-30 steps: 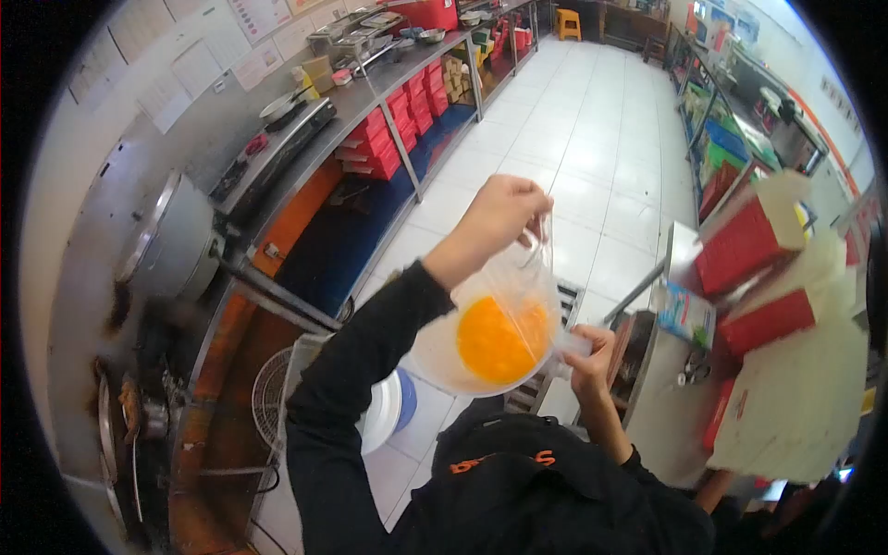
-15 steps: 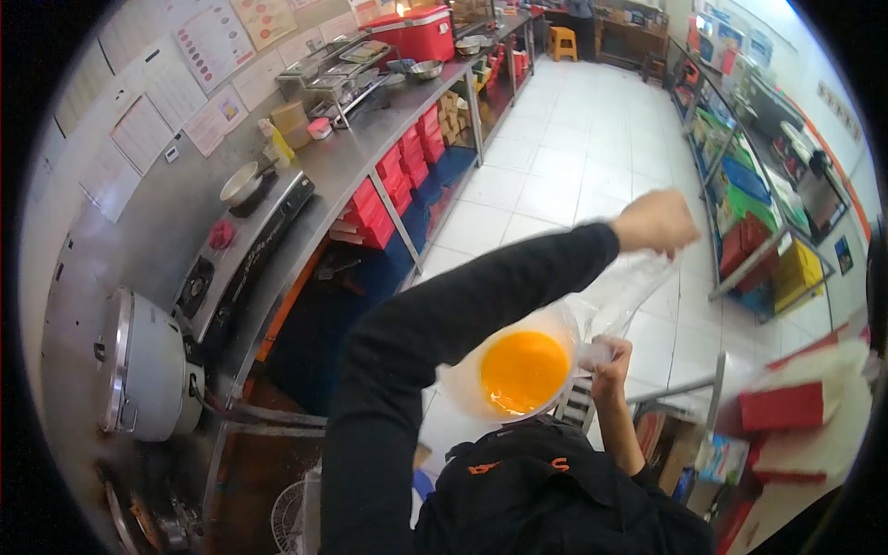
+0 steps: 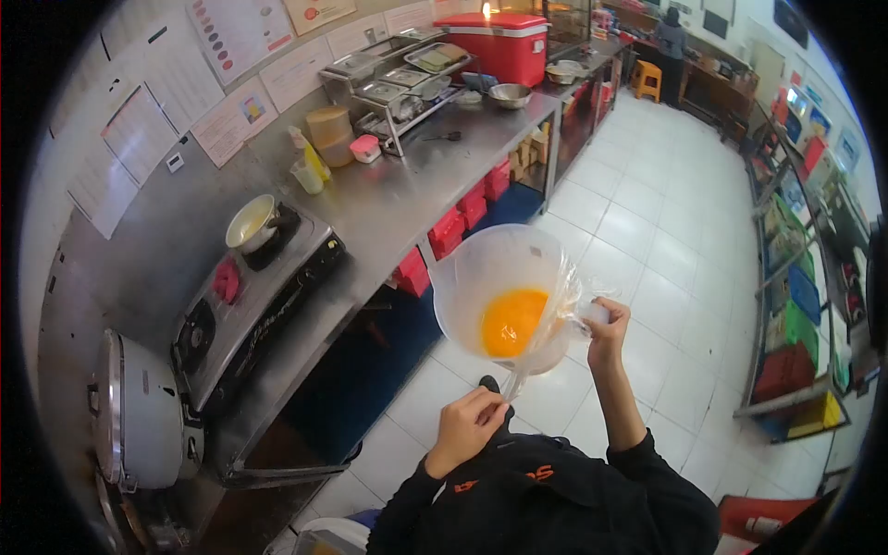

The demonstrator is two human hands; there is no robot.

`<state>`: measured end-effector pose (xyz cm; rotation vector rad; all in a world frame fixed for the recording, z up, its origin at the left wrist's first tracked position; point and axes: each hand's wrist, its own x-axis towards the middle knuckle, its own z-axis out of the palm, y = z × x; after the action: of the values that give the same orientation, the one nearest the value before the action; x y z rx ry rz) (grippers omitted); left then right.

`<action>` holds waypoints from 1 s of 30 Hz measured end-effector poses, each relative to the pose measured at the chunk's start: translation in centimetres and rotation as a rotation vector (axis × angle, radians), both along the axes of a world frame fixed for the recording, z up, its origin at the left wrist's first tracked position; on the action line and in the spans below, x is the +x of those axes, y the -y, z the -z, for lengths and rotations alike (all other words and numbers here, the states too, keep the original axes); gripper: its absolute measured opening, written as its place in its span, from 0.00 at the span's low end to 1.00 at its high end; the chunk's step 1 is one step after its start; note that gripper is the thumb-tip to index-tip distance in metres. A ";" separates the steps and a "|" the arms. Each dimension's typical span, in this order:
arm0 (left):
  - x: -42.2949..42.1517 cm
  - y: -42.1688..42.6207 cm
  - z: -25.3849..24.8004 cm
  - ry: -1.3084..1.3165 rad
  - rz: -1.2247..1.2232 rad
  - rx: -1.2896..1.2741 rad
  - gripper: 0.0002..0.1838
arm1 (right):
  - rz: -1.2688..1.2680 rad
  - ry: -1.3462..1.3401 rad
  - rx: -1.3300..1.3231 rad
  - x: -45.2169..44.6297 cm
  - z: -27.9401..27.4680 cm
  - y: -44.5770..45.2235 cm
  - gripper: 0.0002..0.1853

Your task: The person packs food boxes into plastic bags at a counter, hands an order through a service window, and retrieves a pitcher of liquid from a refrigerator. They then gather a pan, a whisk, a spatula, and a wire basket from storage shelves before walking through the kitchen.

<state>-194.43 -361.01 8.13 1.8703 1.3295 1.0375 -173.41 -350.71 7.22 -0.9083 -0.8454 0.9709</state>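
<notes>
A translucent plastic jug (image 3: 462, 268) with orange-yellow liquid (image 3: 514, 321) in its bottom is held up in front of me, tilted toward me. My right hand (image 3: 607, 333) is closed around the jug's handle at the right side. Clear plastic film (image 3: 532, 361) runs across the jug's right part, bunched near the handle. Its lower end is pinched by the fingers of my left hand (image 3: 469, 427), just below the jug. Whether the film is a sheet or a bag, I cannot tell.
To the left, a steel counter (image 3: 384, 199) carries a gas stove (image 3: 268, 287) with a small pan (image 3: 252, 225). A large pot (image 3: 148, 407) stands nearer. A red cooler (image 3: 495, 51) sits further back. Shelving (image 3: 786, 277) lines the right; a person (image 3: 671, 42) stands at the far end.
My left hand has come down from the upper right to below the jug, drawing the film with it. The jug has moved up in view. My view has turned toward the counter.
</notes>
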 end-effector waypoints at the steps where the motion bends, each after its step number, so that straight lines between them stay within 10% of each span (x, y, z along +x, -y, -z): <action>1: -0.2 -2.7 0.5 0.001 -0.015 0.002 0.02 | -0.024 -0.011 0.046 -0.7 0.0 -3.1 0.09; 4: 0.8 -10.1 1.0 0.307 -0.077 -0.107 0.02 | -0.051 -0.050 0.039 -2.7 -0.8 -11.3 0.07; 11: 2.0 -25.8 -1.1 -0.334 0.135 0.331 0.04 | -0.106 -0.212 -0.021 -7.5 -1.4 -29.7 0.04; 23: -13.1 -45.2 8.5 0.036 -1.170 0.118 0.06 | -0.600 -0.133 -0.030 -17.0 2.7 -53.8 0.10; 30: -15.2 -48.2 9.8 0.369 -1.294 0.078 0.09 | -0.774 -0.109 -0.097 -20.6 4.4 -60.1 0.08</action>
<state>-209.61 -312.83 -1.66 0.5893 2.2622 1.8988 -194.00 -290.56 2.81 -0.5935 -1.0872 1.7235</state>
